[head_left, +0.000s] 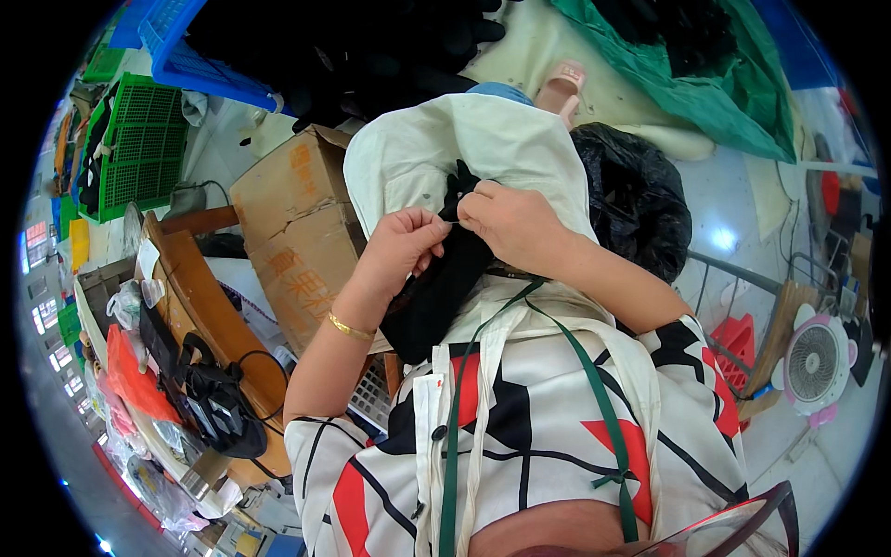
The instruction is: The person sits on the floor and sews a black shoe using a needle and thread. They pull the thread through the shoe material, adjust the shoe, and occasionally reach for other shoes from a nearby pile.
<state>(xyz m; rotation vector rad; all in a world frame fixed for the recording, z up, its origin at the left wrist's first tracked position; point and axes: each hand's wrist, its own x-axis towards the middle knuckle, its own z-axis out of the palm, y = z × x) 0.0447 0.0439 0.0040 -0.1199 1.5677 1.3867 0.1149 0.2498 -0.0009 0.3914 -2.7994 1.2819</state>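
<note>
Soft, long black fabric piece [445,292] mid-frame, on the wearer's white cloth apron [394,153]; both hands' fingertips at its upper part, rest hanging below, twd lower L. L hand [408,241]: fingers curled, thumb + fingertips pinching fabric edge. R hand [510,225]: bent over from R, tips pinching fabric too, hiding part. Brown cardboard box [292,246] ctr-L, crumpled black plastic bag [640,209] R of ctr, blue plastic crate [172,56] upper L.
</note>
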